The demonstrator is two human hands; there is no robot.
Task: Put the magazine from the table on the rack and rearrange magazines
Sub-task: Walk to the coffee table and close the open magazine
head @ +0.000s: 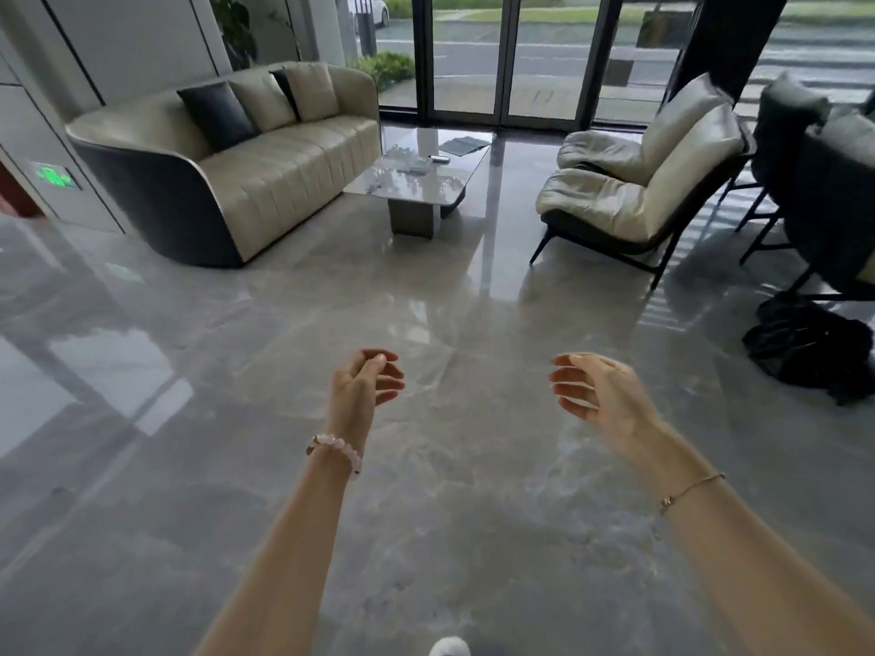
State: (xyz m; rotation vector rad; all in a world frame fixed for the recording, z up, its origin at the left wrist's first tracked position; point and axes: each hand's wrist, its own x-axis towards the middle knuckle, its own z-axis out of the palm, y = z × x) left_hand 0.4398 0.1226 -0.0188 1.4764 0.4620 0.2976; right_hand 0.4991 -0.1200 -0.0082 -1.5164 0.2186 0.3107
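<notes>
Our left hand (364, 385) is loosely curled and holds nothing; our right hand (596, 390) is half open, also empty. The magazine (463, 145) lies flat on the table's (416, 182) far end, well ahead of both sets of fingers, about midway between them, its long axis slanting right.

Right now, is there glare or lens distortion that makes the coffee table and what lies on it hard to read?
Head view: daylight from the windows glares off the coffee table and the floor, washing out the magazine; wide-angle bending curves the window frames; both the left hand and right hand are sharp and empty.
</notes>
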